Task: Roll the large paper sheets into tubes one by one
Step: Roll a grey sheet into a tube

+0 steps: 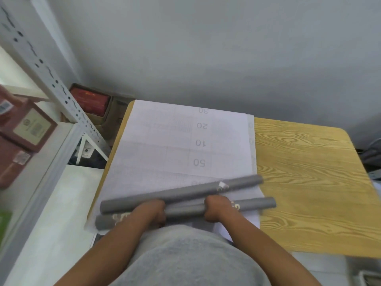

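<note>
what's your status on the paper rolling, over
Left hand and right hand grip near grey tube. Second tube lies beyond. Flat sheet unrolled.

Two tubes (181, 194) on sheet (165, 141) on table (309, 182), shelf (61, 96) left.

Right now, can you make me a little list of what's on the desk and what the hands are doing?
desk: wooden desk, against a grey wall
flat paper: white sheet with printed numbers, spread on the desk
far tube: grey tube, lying slanted on the sheet
near tube: grey tube, at the sheet's near edge
left hand: grip curled round the near tube
right hand: grip curled round the near tube
beside desk: white shelf with boxes
</note>
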